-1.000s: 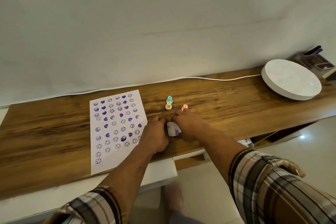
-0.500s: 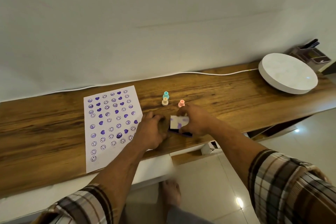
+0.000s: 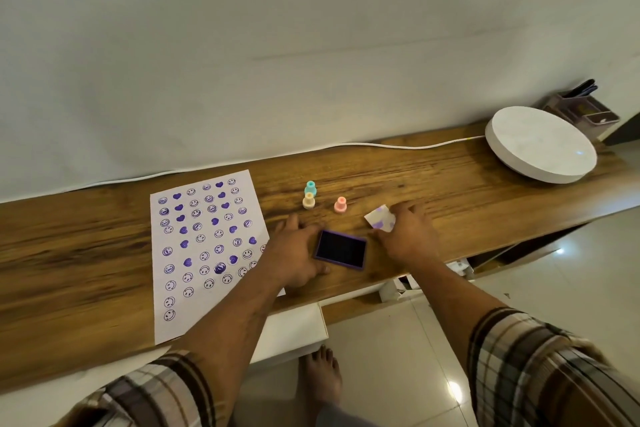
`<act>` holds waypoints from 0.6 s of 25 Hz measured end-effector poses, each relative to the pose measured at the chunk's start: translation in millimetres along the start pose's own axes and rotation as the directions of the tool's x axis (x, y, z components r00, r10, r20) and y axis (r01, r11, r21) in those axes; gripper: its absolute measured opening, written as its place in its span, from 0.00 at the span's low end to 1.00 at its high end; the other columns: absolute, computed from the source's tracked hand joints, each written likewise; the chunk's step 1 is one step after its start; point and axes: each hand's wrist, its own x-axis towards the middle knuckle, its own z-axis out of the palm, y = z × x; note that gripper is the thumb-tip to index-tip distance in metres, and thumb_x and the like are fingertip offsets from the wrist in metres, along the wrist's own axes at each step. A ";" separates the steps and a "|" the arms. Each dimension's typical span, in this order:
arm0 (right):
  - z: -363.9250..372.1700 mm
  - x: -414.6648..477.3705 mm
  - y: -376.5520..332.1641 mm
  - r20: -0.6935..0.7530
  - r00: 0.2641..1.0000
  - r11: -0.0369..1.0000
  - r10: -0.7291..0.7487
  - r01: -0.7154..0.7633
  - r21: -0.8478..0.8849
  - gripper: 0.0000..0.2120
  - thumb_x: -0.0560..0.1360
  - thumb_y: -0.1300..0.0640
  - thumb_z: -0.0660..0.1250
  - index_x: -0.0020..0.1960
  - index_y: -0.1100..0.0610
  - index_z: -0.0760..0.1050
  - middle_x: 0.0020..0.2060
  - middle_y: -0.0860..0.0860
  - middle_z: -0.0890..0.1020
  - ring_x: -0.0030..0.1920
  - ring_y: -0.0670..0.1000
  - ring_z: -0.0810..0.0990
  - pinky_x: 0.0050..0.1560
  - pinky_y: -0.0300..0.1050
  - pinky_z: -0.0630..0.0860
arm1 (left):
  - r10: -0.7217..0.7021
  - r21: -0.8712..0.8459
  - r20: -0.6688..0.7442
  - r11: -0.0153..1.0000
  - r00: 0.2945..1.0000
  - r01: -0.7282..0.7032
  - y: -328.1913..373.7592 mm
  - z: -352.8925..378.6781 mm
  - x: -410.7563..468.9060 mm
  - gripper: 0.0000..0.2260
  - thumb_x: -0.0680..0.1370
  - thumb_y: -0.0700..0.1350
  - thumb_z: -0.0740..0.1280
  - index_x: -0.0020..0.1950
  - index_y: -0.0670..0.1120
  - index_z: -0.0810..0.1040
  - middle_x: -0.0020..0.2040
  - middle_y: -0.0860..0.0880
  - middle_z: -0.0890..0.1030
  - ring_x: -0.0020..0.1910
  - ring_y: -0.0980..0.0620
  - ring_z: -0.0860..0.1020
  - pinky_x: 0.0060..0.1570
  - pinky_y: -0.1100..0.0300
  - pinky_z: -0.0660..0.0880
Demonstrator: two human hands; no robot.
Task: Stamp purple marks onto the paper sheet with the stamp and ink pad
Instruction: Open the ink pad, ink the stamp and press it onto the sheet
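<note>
The purple ink pad [image 3: 341, 249] lies uncovered on the wooden desk, its dark ink surface showing. My left hand [image 3: 294, 255] rests against its left edge, steadying it. My right hand [image 3: 407, 236] holds the pad's white lid [image 3: 381, 217] with purple hearts, tilted, to the right of the pad. Three small stamps stand behind: teal [image 3: 310, 187], cream [image 3: 308, 201] and pink [image 3: 340, 204]. The paper sheet [image 3: 204, 246], covered with several purple smileys and hearts, lies to the left.
A round white disc [image 3: 540, 144] sits at the desk's far right, with a dark organiser box [image 3: 585, 107] behind it. A white cable [image 3: 398, 146] runs along the wall edge. The desk's front edge is close below the pad; my bare foot [image 3: 320, 374] stands on the tiled floor.
The closed ink pad was opened: my right hand lifted the lid off and carried it right, exposing the ink. My left hand stayed at the pad's left side.
</note>
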 end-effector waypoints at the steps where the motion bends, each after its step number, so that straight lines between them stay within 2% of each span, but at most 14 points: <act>1: 1.4 0.4 -0.2 0.003 1.000 1.000 -0.003 0.003 -0.009 0.33 0.75 0.39 0.75 0.74 0.52 0.71 0.72 0.58 0.73 0.71 0.60 0.72 0.69 0.62 0.74 | 0.006 0.004 0.001 1.000 1.000 -0.006 0.0 -0.4 0.7 0.41 0.70 0.61 0.78 0.79 0.65 0.62 0.77 0.51 0.63 0.77 0.45 0.63 0.71 0.47 0.71; 4: -2.2 1.3 -3.9 0.036 0.999 0.999 -0.019 0.020 -0.039 0.34 0.76 0.38 0.74 0.76 0.51 0.70 0.73 0.57 0.72 0.72 0.60 0.71 0.69 0.61 0.74 | -0.002 -0.017 -0.024 1.000 1.000 0.001 -0.8 -2.0 -0.6 0.36 0.70 0.60 0.78 0.76 0.64 0.68 0.76 0.51 0.65 0.76 0.45 0.65 0.69 0.48 0.74; 6: -6.7 2.2 -13.5 0.018 0.996 0.995 -0.083 0.084 -0.054 0.33 0.77 0.40 0.72 0.77 0.51 0.69 0.74 0.57 0.72 0.73 0.60 0.70 0.70 0.61 0.72 | -0.016 -0.022 -0.048 1.000 0.999 0.015 -6.3 -2.5 -2.8 0.36 0.70 0.60 0.78 0.76 0.61 0.69 0.76 0.51 0.65 0.76 0.45 0.65 0.68 0.48 0.73; 9: -10.2 4.2 -46.5 -0.033 0.965 0.965 -0.259 0.260 0.028 0.28 0.80 0.46 0.72 0.77 0.50 0.70 0.73 0.55 0.74 0.72 0.59 0.72 0.70 0.59 0.74 | -0.046 -0.029 -0.083 0.999 0.995 0.044 -15.6 -1.8 -8.7 0.39 0.70 0.62 0.78 0.78 0.57 0.66 0.78 0.50 0.64 0.76 0.44 0.65 0.70 0.48 0.72; 11: -6.2 6.4 -71.2 -0.006 0.943 0.943 -0.332 0.332 -0.014 0.26 0.82 0.50 0.70 0.78 0.48 0.69 0.73 0.55 0.75 0.71 0.58 0.73 0.70 0.59 0.74 | -0.060 -0.063 -0.108 0.997 0.992 0.053 -17.5 -1.6 -14.2 0.43 0.70 0.61 0.78 0.80 0.54 0.63 0.80 0.50 0.63 0.77 0.44 0.65 0.72 0.48 0.70; 13: -2.7 8.3 -87.4 0.040 0.936 0.934 -0.351 0.353 -0.060 0.23 0.82 0.55 0.69 0.76 0.49 0.72 0.71 0.55 0.77 0.70 0.58 0.75 0.69 0.58 0.75 | -0.081 -0.127 -0.153 0.990 0.985 0.062 -18.8 -5.0 -20.4 0.44 0.71 0.58 0.79 0.82 0.54 0.60 0.81 0.50 0.62 0.78 0.45 0.64 0.74 0.48 0.68; 15: -3.0 8.0 -93.5 0.072 0.940 0.936 -0.333 0.339 -0.091 0.19 0.81 0.59 0.70 0.72 0.51 0.77 0.67 0.55 0.81 0.65 0.57 0.78 0.66 0.56 0.77 | -0.092 -0.186 -0.217 0.981 0.972 0.052 -22.4 -12.0 -27.1 0.41 0.73 0.53 0.78 0.82 0.55 0.61 0.80 0.51 0.66 0.76 0.46 0.68 0.72 0.49 0.71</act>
